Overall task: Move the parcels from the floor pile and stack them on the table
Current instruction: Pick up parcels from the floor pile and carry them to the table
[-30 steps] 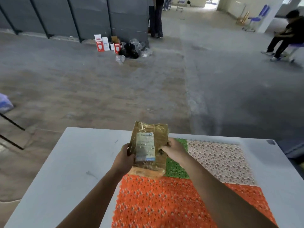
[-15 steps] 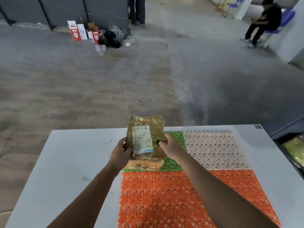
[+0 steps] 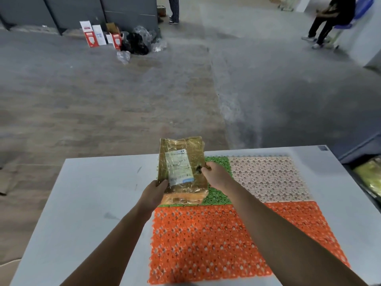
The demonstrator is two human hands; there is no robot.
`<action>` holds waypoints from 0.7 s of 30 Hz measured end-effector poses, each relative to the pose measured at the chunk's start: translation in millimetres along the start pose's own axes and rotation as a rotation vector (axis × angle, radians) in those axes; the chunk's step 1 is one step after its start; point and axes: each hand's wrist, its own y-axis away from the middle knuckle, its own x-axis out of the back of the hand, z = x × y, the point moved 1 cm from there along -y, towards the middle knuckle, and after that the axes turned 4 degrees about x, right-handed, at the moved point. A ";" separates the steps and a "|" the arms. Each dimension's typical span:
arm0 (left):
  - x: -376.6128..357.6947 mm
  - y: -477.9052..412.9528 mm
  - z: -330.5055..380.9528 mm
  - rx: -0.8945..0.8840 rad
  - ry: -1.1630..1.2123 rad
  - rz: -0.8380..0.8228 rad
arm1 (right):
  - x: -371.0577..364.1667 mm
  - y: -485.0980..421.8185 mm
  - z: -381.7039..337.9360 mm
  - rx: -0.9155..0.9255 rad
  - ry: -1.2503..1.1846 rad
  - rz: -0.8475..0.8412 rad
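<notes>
A flat brown parcel [image 3: 182,164] wrapped in clear plastic, with a white shipping label, is held tilted up over the far side of the white table [image 3: 92,203]. My left hand [image 3: 153,195] grips its lower left edge. My right hand [image 3: 216,175] pinches its right edge. The parcel's lower end hangs just above the green tile [image 3: 218,195] of a plastic mat; whether it touches the tile I cannot tell. At the right edge, below the table, lies something yellow-green and plastic-wrapped [image 3: 371,178].
The mat has orange tiles [image 3: 226,240] near me and a pale pink tile [image 3: 266,178] at the far right. Beyond the table the grey floor holds boxes and bags [image 3: 123,38] by a dark partition. A person sits on a blue chair [image 3: 334,19] at the far right; another stands [image 3: 174,9] at the back.
The view has shifted, so the table sits further left in the picture. Both hands keep their hold on the parcel, which stays over the green tile.
</notes>
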 end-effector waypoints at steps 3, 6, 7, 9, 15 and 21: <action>1.2 1.4 -5.6 -0.036 -0.081 0.030 | -0.8 -0.8 2.1 0.032 0.054 -0.002; 1.4 2.4 -5.5 -0.030 -0.083 0.037 | -2.3 -2.1 3.8 0.067 0.125 0.007; 2.0 1.6 -4.8 -0.019 -0.077 0.044 | -3.2 -2.8 4.1 0.080 0.139 0.003; 2.8 1.6 -3.5 0.007 -0.070 0.050 | -5.6 -2.9 3.5 0.098 0.164 0.001; 5.3 5.9 -1.8 -0.021 -0.124 -0.002 | -12.6 1.5 -1.1 0.106 0.289 0.045; 20.8 3.5 -8.5 -0.034 -0.120 0.050 | -21.8 15.3 -19.3 0.125 0.355 0.279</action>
